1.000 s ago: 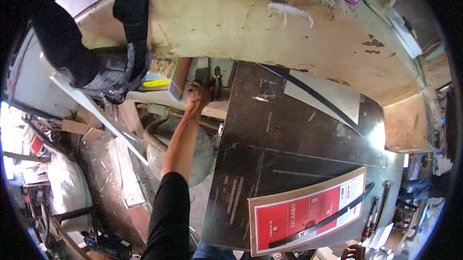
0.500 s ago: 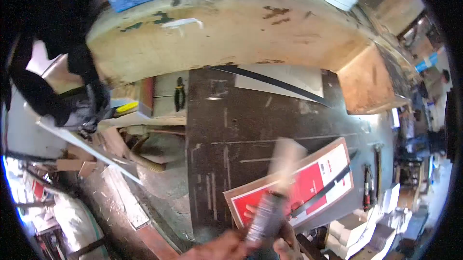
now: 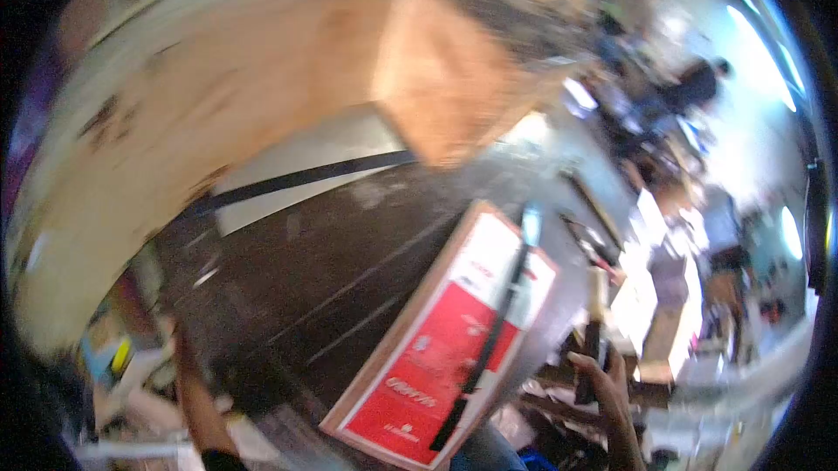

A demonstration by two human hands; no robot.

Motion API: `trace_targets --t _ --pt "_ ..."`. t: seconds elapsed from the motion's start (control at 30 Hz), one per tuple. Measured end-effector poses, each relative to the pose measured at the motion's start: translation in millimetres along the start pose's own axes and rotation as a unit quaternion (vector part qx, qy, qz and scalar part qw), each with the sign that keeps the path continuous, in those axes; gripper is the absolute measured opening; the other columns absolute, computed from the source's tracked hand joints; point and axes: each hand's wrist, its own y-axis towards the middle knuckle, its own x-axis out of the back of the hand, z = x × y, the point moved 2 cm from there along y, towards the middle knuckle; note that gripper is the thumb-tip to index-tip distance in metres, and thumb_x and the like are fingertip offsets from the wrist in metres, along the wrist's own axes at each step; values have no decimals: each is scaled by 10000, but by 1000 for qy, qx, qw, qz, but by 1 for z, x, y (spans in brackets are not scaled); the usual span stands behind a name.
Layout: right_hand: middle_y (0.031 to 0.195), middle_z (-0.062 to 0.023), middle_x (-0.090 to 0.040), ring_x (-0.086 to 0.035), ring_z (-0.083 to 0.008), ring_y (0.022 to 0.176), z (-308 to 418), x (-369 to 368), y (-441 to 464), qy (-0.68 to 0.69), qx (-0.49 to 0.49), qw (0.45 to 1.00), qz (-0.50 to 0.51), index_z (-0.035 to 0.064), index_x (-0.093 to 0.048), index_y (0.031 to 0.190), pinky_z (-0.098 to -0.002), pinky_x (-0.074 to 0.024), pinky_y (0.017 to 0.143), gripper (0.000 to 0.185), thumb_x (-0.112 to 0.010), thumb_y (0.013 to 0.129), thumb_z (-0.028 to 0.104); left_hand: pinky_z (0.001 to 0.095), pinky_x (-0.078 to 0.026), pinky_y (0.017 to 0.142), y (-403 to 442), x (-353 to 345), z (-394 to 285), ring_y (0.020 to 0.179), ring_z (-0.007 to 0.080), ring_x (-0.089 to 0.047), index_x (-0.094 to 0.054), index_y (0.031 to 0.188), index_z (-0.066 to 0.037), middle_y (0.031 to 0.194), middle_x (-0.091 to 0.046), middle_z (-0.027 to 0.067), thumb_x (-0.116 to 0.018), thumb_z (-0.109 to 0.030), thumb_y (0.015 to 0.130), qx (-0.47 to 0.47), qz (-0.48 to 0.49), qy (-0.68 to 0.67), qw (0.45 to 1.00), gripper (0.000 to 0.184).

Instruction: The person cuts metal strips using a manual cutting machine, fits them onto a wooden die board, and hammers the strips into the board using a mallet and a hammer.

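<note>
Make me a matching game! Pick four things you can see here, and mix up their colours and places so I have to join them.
Things:
1. Labelled panel
2. Tabletop
3. Pale-tipped tool
4. Pale sheet

Colours and places:
A. Held in the right hand
B. Next to the tan wooden front
C. Mostly red and white
D. Mostly dark brown

Right pairs: 1-C, 2-D, 3-A, 4-B

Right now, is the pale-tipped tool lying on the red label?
No, the right hand holds the pale-tipped tool, to the right of the red label in the picture.
</note>
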Motion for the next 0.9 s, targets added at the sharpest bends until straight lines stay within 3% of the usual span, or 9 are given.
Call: trace_targets --t 0.03,0.23,0.33,0.47,0.57,0.63,0.73,0.87,0.9 --pt "922 -85 -676 -657 -200 836 -2 6 11 -154 41 987 2 2 -578 1221 -309 -540 727 561 -815 771 241 392 -470 773 7 0 7 896 230 -555 -614 1079 -4 968 -614 129 -555 -112 967 4 3 12 1000 166" --pt "926 -87 -673 -637 -173 829 -10 27 73 -168 112 979 22 2 -619 1128 -327 -515 736 575 -830 752 382 437 -441 887 -42 72 17 1028 301 -512 -585 1164 -2 1090 -562 173 -556 -87 958 -69 -31 13 997 225" --pt "971 -124 -667 -639 -209 876 17 19 92 -148 49 986 55 -13 -616 1150 -344 -513 787 589 -828 757 371 460 -426 944 -139 146 -13 1095 336 -491 -571 1206 -1 1151 -536 195 -557 -75 953 -163 -54 29 985 264" --pt "1093 -204 -657 -637 -312 1025 12 3 183 -272 340 900 13 -37 -613 1230 -413 -491 923 660 -811 772 395 490 -406 1020 -271 196 -73 1184 383 -462 -552 1263 1 1232 -502 225 -558 -59 947 -296 -35 117 947 322" --pt "1159 -222 -633 -621 -350 1071 57 -21 242 -349 347 870 10 -12 -597 1275 -436 -491 930 748 -801 759 489 512 -392 1077 -329 184 -116 1250 419 -441 -537 1305 2 1293 -476 247 -558 -47 942 -366 -4 211 907 367" --pt "1148 -231 -604 -610 -357 1060 71 -32 286 -355 457 814 43 -36 -577 1279 -438 -480 931 689 -779 811 428 528 -382 1115 -337 154 -132 1294 442 -427 -528 1334 3 1333 -458 261 -559 -39 939 -376 14 246 893 398" --pt "1348 -214 -527 -471 -393 1271 73 -40 292 -491 601 622 -100 37 -485 1416 -526 -365 1056 687 -722 877 389 551 -413 1058 -329 115 -140 1243 425 -457 -438 1406 -11 1321 -461 254 -538 -123 985 -368 28 149 917 447" --pt "1384 -116 -526 -486 -343 1286 53 -65 160 -319 664 631 243 96 -554 1375 -500 -322 1110 582 -742 855 277 507 -412 1023 -364 122 -132 1191 408 -468 -385 1435 -28 1308 -447 250 -560 -106 974 -317 0 149 937 500" --pt "1359 -74 -543 -523 -288 1259 54 -73 114 -347 723 518 298 120 -614 1309 -484 -334 1108 502 -750 837 223 522 -375 1070 -379 131 -129 1246 423 -439 -379 1444 -37 1354 -428 248 -647 -193 923 -308 -21 91 947 607"
